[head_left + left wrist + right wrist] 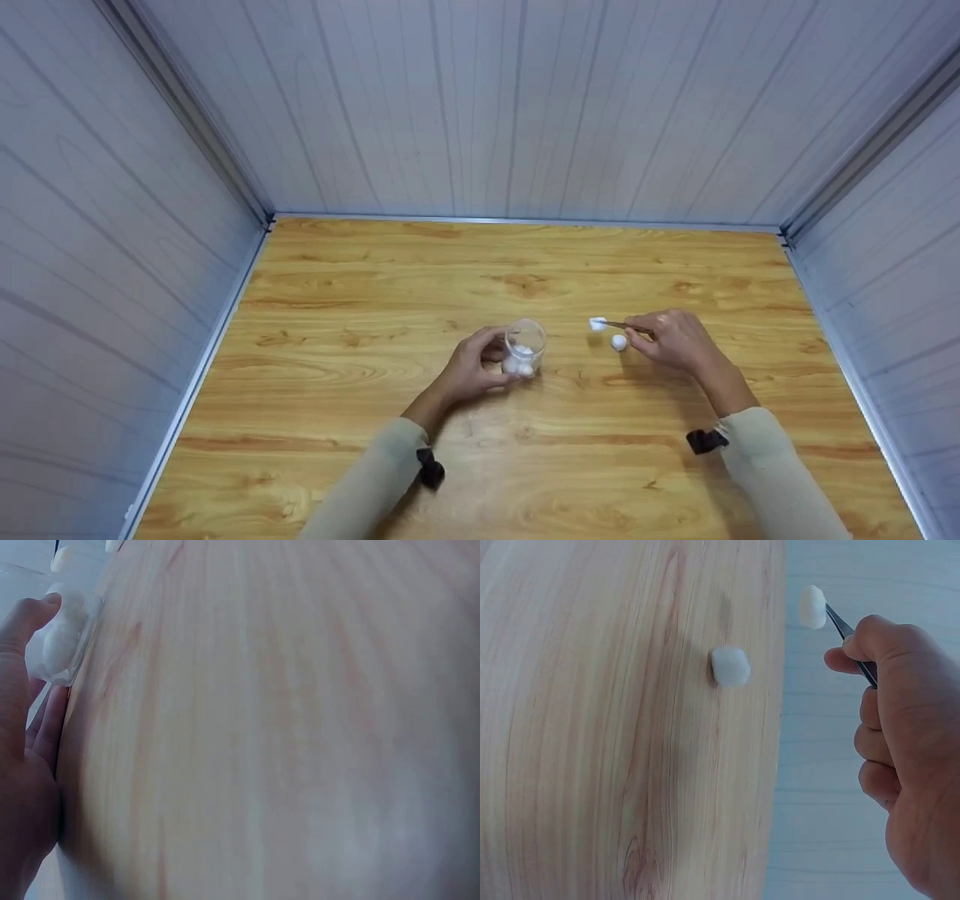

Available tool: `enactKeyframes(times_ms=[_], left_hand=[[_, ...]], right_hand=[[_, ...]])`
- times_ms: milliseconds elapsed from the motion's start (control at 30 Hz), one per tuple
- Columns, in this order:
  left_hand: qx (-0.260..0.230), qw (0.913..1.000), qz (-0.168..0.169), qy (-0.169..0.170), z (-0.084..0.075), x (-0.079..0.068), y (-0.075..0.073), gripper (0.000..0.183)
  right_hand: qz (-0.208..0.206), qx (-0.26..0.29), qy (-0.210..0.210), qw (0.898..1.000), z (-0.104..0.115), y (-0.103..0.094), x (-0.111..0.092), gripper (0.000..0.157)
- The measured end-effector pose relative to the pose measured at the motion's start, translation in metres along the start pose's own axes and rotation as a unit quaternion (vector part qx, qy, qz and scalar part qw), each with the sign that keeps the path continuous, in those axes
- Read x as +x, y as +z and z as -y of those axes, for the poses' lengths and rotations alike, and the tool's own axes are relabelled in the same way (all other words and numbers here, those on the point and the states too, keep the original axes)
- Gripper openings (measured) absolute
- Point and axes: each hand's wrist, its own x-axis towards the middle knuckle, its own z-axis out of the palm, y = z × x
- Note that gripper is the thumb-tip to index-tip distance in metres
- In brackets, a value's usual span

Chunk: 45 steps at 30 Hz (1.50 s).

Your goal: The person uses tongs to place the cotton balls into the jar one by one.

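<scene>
A clear glass cup (pixel 525 346) with several white cotton balls (pixel 519 363) in its bottom stands on the wooden table. My left hand (pixel 474 365) holds the cup from its left side, thumb and fingers around it; the left wrist view shows the thumb against the cup wall (pixel 88 630). My right hand (pixel 675 341) pinches dark tweezers (pixel 626 325). Their tips grip one cotton ball (pixel 812 607), raised above the table to the right of the cup. A second cotton ball (pixel 619 343) lies on the table just below the tweezers, apart from them.
The wood-grain table (pixel 360 300) is bounded by a pale panel wall (pixel 480 112) at the back and by side walls on the left (pixel 90 262) and right (pixel 892 262). Dark wrist cameras sit on both sleeves.
</scene>
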Motion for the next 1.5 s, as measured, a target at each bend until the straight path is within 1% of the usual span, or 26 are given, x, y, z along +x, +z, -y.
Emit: enactKeyframes(times_ms=[167,233,333,467,633,800,967,1300,1500], left_hand=[[-0.021,0.9997,-0.013,0.003,0.001,0.0,0.002,0.071],[-0.026,0.9996,-0.012,0.006,0.004,-0.001,0.002,0.072],[-0.024,0.9996,-0.01,0.009,0.005,-0.001,0.001,0.072],[-0.018,0.9998,-0.004,0.012,0.004,0.0,-0.001,0.071],[-0.005,0.9999,0.005,0.008,0.003,0.001,-0.002,0.069],[0.009,0.9999,0.007,0.004,0.002,0.001,-0.003,0.067],[0.008,1.0,0.005,0.003,0.002,0.002,-0.003,0.069],[-0.006,1.0,0.004,0.006,0.003,0.002,-0.001,0.068],[-0.005,1.0,0.001,0.006,0.002,0.002,-0.002,0.068]], right_hand=[[-0.002,0.002,0.001,1.0,0.002,-0.001,0.003,0.015],[-0.001,0.004,0.003,1.0,0.004,-0.002,0.004,0.015],[-0.002,0.007,0.004,1.0,0.006,-0.004,0.005,0.016],[-0.004,0.006,0.005,1.0,0.008,-0.005,0.006,0.017],[-0.01,0.009,0.0,1.0,0.011,-0.007,0.007,0.016],[-0.02,0.013,-0.01,1.0,0.014,-0.008,0.009,0.016],[-0.027,0.011,-0.018,0.999,0.015,-0.009,0.011,0.015],[-0.024,0.004,-0.025,0.999,0.018,-0.011,0.014,0.015],[-0.029,0.006,-0.035,0.999,0.023,-0.014,0.018,0.015]])
